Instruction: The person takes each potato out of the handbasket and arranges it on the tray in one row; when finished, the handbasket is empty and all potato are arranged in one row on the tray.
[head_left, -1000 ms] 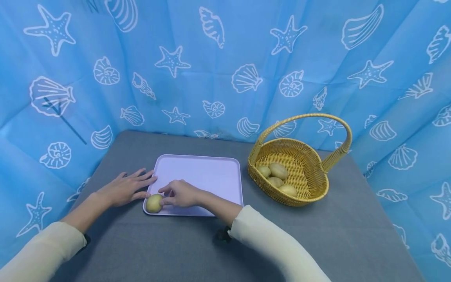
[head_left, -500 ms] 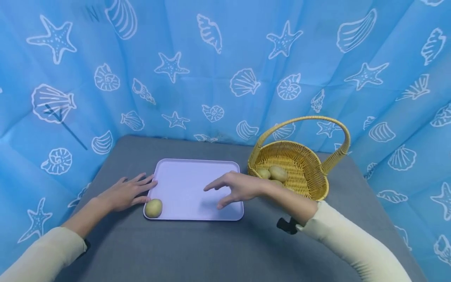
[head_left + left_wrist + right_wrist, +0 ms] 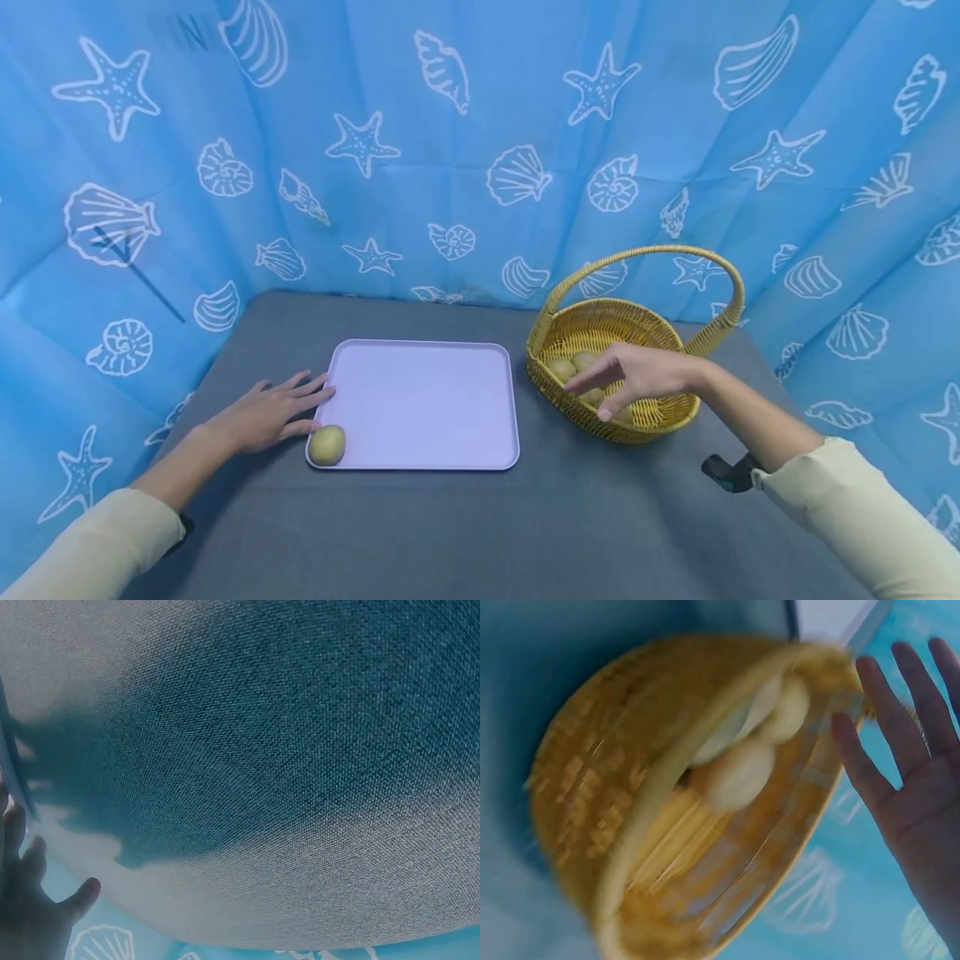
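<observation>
One potato (image 3: 327,446) lies in the near left corner of the lilac tray (image 3: 420,408). My left hand (image 3: 262,415) rests at the tray's left edge, fingers spread, its thumb close to that potato. Over the front of the yellow wicker basket (image 3: 547,342) hovers my right hand (image 3: 645,373), thumb and fingers apart and nothing between them. Several potatoes (image 3: 742,774) sit inside the basket, partly covered by the right hand in the head view. In the left wrist view only part of the left hand (image 3: 34,900) shows, at the lower left.
A grey cloth (image 3: 420,533) covers the table. Above the basket arches its tall handle (image 3: 660,248). Behind and at both sides hangs a blue curtain (image 3: 450,167) with white shells and starfish.
My right hand has left the potato in the tray's corner and moved right, across the tray, to above the basket. The left hand stays at the tray's edge.
</observation>
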Demonstrator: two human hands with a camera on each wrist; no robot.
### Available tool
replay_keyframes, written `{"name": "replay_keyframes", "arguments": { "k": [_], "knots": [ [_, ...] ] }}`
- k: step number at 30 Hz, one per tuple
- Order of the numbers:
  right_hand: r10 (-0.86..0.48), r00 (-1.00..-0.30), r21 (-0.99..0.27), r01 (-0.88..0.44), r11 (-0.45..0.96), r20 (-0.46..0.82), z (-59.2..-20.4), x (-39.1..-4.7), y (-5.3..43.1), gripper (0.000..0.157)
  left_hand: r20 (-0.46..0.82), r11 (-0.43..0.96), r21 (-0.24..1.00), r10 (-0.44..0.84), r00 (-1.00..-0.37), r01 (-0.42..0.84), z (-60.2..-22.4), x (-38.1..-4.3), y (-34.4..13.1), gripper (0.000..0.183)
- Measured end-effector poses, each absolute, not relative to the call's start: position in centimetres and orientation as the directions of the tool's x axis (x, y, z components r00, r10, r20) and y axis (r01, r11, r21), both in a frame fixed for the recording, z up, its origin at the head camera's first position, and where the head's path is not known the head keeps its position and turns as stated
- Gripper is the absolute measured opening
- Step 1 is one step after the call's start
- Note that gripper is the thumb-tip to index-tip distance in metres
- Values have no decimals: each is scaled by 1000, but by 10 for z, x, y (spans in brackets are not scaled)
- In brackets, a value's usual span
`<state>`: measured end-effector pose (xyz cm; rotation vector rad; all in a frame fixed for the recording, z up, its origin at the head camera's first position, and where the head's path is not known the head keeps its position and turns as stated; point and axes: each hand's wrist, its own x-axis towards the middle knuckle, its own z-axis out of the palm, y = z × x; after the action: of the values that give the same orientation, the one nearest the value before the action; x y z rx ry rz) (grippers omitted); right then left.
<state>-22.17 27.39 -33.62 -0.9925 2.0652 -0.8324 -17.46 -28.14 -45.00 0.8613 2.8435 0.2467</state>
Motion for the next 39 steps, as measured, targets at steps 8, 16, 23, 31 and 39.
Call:
{"name": "replay_keyframes", "arguments": {
  "k": [8, 16, 23, 31, 39],
  "knots": [
    [-755, -478, -767, -228, 600, -449, -347, -235, 317, 51, -115, 819, 212, 562, -819, 533, -449, -173, -282, 68],
    [-710, -462, -737, -161, 656, -532, -360, -248, 326, 51, -129, 822, 216, 558, -819, 526, -450, -175, -283, 70],
    [-619, -491, -668, -98, 738, -613, -366, -252, 328, 51, -110, 816, 225, 564, -819, 532, -447, -173, -282, 68],
    [-535, -488, -640, 65, 765, -690, -370, -253, 322, 51, -116, 816, 227, 565, -817, 532, -447, -174, -283, 68],
    [-522, -442, -619, 104, 778, -730, -373, -258, 317, 48, -118, 817, 233, 563, -818, 528, -448, -174, -284, 68]
  ]
}}
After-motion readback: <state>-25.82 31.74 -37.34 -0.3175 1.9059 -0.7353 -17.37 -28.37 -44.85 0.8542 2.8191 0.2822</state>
